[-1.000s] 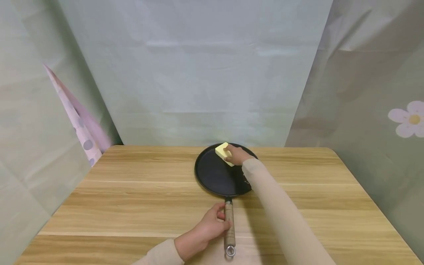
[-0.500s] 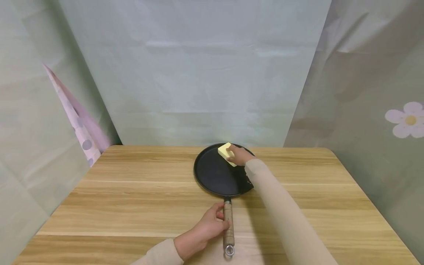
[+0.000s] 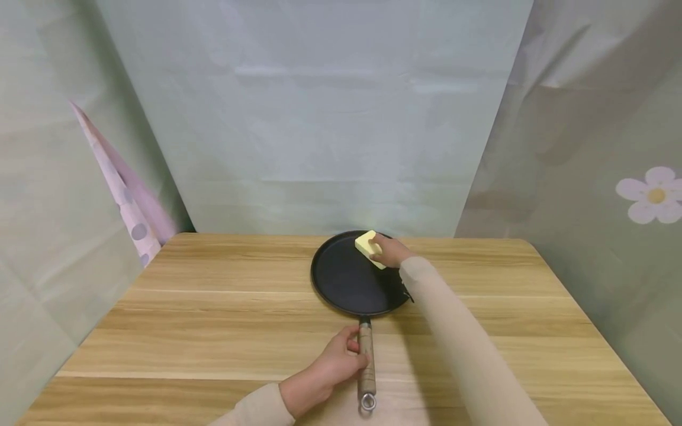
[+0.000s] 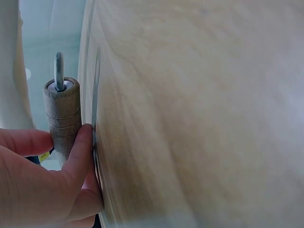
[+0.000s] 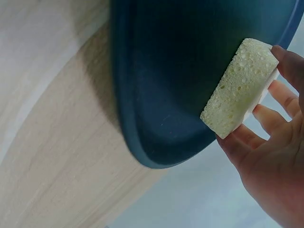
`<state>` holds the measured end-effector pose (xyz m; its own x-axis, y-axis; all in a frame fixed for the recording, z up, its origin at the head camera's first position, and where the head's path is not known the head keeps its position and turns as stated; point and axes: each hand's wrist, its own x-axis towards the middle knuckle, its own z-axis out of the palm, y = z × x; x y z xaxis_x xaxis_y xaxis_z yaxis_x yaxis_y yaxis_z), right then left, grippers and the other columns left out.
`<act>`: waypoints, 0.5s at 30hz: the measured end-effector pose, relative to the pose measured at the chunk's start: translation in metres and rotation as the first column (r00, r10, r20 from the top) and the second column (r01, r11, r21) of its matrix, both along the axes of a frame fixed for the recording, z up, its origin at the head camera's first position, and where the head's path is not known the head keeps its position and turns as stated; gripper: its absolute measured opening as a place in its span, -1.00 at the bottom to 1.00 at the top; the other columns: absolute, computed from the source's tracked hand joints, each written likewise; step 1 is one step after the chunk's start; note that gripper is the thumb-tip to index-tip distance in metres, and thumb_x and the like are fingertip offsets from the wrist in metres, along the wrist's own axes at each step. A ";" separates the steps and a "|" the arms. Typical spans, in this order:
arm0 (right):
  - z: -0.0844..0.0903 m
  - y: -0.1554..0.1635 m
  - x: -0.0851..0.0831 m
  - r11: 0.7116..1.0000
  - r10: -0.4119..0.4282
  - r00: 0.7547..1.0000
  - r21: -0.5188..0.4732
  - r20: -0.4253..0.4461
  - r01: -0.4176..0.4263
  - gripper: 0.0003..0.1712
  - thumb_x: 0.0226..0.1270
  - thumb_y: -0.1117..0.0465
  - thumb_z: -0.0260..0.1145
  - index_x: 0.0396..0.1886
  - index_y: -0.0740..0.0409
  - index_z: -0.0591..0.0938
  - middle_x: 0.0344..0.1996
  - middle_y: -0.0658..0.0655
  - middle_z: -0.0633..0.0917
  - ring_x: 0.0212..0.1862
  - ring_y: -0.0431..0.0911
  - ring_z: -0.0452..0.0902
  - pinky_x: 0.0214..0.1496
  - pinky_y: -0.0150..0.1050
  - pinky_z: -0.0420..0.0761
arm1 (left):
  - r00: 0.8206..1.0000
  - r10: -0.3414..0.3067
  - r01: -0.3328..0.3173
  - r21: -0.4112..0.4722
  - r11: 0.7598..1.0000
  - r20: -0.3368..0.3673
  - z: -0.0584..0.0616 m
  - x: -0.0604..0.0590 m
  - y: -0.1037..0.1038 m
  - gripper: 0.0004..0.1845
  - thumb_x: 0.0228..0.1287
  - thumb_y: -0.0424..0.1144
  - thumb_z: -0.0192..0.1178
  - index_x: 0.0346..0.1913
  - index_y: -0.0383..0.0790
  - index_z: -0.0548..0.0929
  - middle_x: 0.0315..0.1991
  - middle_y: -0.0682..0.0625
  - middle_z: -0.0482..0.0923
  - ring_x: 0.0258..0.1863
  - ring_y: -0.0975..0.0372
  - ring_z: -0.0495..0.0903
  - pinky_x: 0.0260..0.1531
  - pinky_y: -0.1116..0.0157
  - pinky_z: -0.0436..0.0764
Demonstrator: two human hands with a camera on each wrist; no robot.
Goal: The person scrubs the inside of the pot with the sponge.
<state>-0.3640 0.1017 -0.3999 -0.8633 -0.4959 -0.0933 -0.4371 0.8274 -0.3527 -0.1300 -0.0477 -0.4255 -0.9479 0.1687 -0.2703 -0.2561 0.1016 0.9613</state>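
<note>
A flat black pan point(image 3: 348, 278) lies on the wooden table point(image 3: 213, 307), its wooden handle point(image 3: 366, 367) pointing toward me. My left hand point(image 3: 325, 373) grips that handle point(image 4: 61, 114) near its ringed end. My right hand point(image 3: 391, 251) holds a yellow sponge point(image 3: 369, 247) against the pan's far right part. In the right wrist view the sponge point(image 5: 237, 90) is pinched between thumb and fingers point(image 5: 270, 118) and rests on the dark pan point(image 5: 175, 71) surface.
Pale green cloth walls point(image 3: 319, 118) close in the table on three sides. A pink dotted cloth point(image 3: 125, 195) hangs at the back left, and a flower print point(image 3: 650, 195) shows on the right wall. Bare wood lies left and right of the pan.
My right hand has slid the sponge a little to the right along the pan's far edge. The left hand stays on the handle.
</note>
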 end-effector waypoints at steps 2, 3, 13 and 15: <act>0.000 0.002 0.000 1.000 0.003 1.000 0.002 0.003 -0.003 -0.41 0.43 0.14 0.16 0.36 0.29 0.31 0.29 0.34 0.40 0.18 0.18 0.43 0.20 0.00 0.43 | 1.000 0.001 -0.001 -0.008 1.000 -0.001 0.000 -0.001 0.000 -0.28 0.03 -0.58 0.16 0.33 -0.53 0.20 -0.20 -0.20 0.33 -0.35 0.15 0.45 -0.37 0.27 0.62; 0.000 0.002 -0.001 1.000 0.005 1.000 0.003 0.002 -0.005 -0.41 0.43 0.15 0.16 0.36 0.29 0.31 0.29 0.34 0.39 0.18 0.18 0.43 0.20 0.00 0.43 | 1.000 0.002 -0.002 -0.013 1.000 -0.002 0.000 -0.001 0.001 -0.28 0.03 -0.58 0.16 0.33 -0.53 0.21 -0.20 -0.20 0.33 -0.35 0.15 0.45 -0.37 0.27 0.62; 0.000 0.010 0.000 0.999 0.032 0.999 -0.001 -0.025 -0.032 -0.43 0.40 0.17 0.18 0.31 0.34 0.34 0.25 0.37 0.43 0.20 0.25 0.40 0.25 0.04 0.40 | 1.000 0.011 -0.012 -0.035 0.999 -0.009 -0.003 -0.002 0.002 -0.27 0.01 -0.57 0.17 0.34 -0.51 0.22 -0.20 -0.19 0.35 -0.36 0.16 0.43 -0.36 0.27 0.59; -0.001 0.012 0.000 0.999 0.043 0.999 -0.003 -0.032 -0.043 -0.43 0.39 0.18 0.19 0.30 0.35 0.35 0.24 0.38 0.43 0.20 0.25 0.40 0.26 0.04 0.39 | 1.000 0.012 -0.012 -0.033 0.999 -0.009 -0.004 -0.002 0.002 -0.27 0.01 -0.57 0.17 0.33 -0.51 0.22 -0.20 -0.19 0.35 -0.36 0.16 0.43 -0.36 0.27 0.59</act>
